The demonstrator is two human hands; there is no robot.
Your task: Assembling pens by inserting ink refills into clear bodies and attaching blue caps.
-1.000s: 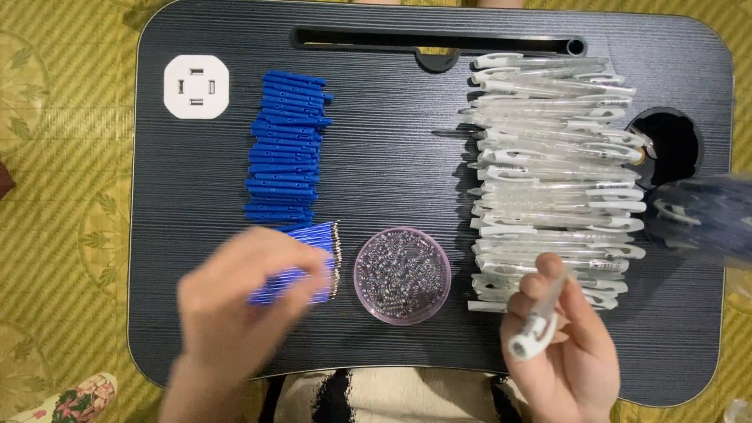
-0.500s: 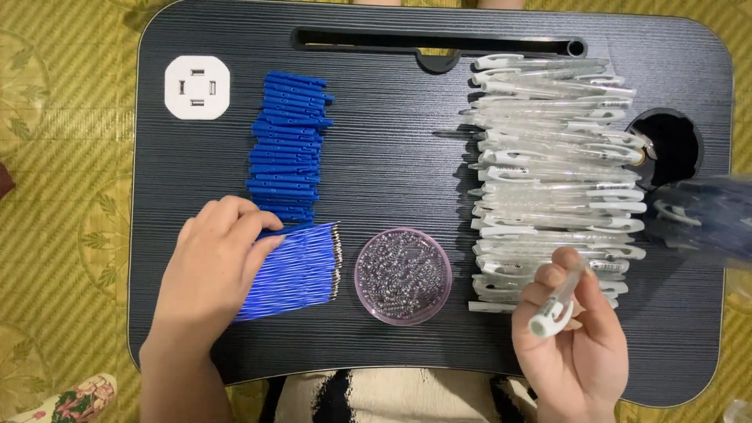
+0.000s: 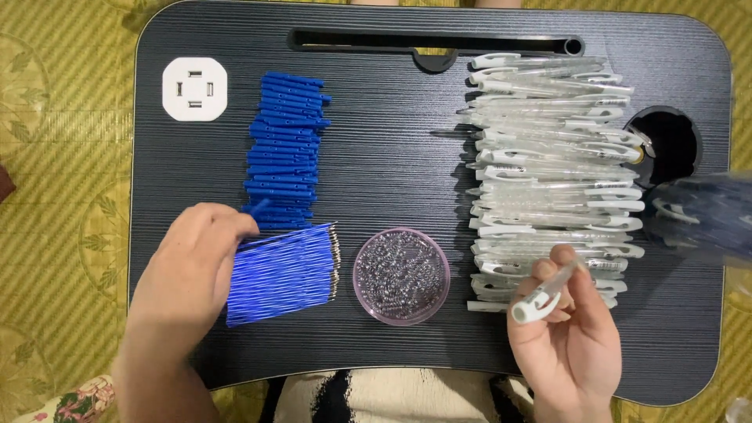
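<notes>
My left hand [image 3: 188,266] rests at the left end of a bundle of thin blue pen refills [image 3: 286,270], fingers pinching a small blue piece [image 3: 256,210] at the bottom of a stack of blue pen parts [image 3: 286,149]. My right hand [image 3: 568,337] holds a clear pen barrel with a white clip [image 3: 542,294], tilted, just below a large pile of clear pen barrels [image 3: 552,164]. A round pink-rimmed dish of small metal springs [image 3: 401,276] sits between my hands.
Everything lies on a black lap desk [image 3: 392,172] with a slot along its far edge and a round cup hole [image 3: 666,145] at the right. A white square socket block [image 3: 195,88] sits at the far left. A blurred clear bag [image 3: 705,215] overlaps the right edge.
My left hand has slid left and up off the refill bundle to the bottom of the blue stack. My right hand has turned the clear barrel to a flatter tilt.
</notes>
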